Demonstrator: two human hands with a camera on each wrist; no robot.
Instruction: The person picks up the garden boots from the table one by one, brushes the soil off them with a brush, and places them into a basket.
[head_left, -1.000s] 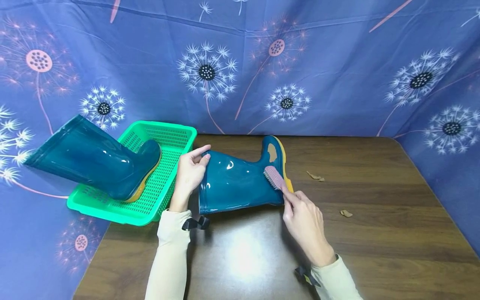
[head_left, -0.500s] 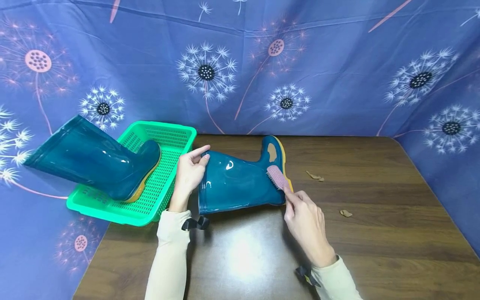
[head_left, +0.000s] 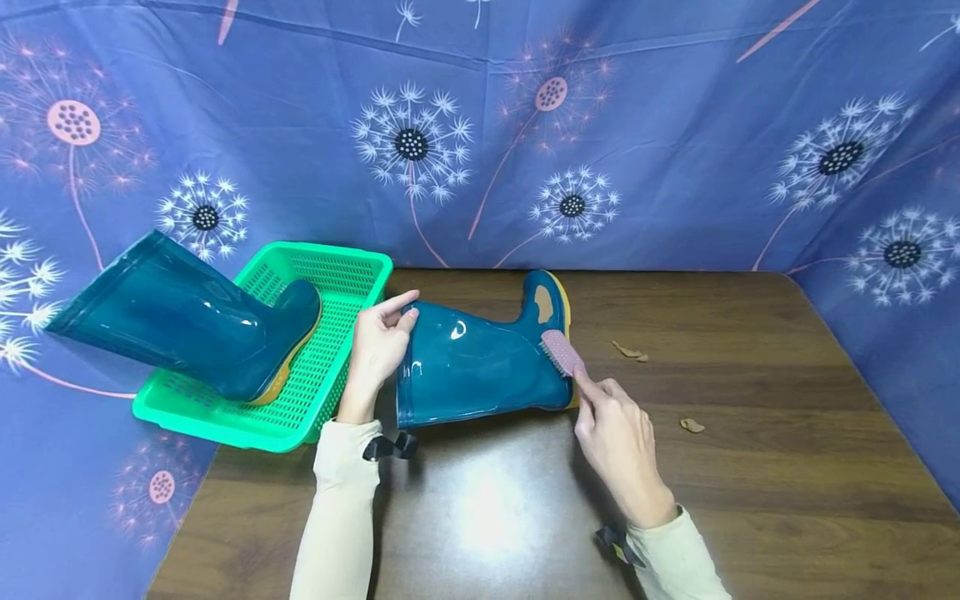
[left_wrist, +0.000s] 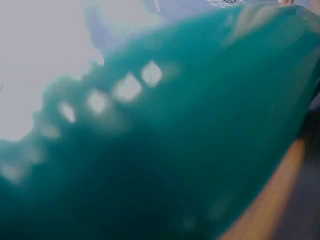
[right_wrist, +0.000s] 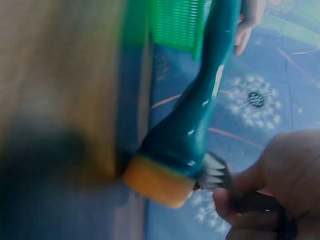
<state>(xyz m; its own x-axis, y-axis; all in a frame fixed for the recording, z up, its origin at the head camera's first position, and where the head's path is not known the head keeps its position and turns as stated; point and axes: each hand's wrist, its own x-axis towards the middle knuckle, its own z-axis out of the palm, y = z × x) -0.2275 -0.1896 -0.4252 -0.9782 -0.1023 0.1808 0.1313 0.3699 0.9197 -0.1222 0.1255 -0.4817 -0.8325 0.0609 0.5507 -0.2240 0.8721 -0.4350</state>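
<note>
A teal rubber boot (head_left: 472,367) with a yellow sole lies on its side, its toe toward the back and a tan patch (head_left: 543,305) on the toe. At its top opening, my left hand (head_left: 378,346) grips the rim between thumb and fingers. My right hand (head_left: 617,437) holds a pink brush (head_left: 561,352) by the handle, its index finger stretched along it. The bristles meet the boot near the ankle and heel. In the right wrist view the brush (right_wrist: 214,172) touches the boot beside the yellow heel (right_wrist: 157,182). Blurred teal boot (left_wrist: 200,125) fills most of the left wrist view.
Left of the boot stands a green plastic basket (head_left: 330,375), with a second teal boot (head_left: 195,321) leaning in it, its shaft over the basket's left side. Tan flakes (head_left: 692,426) lie on the wooden table (head_left: 787,483) to the right. A blue dandelion-print cloth (head_left: 660,167) hangs behind.
My right hand and the brush have slid slightly right along the boot toward the sole and heel. The left hand and both boots have stayed in place.
</note>
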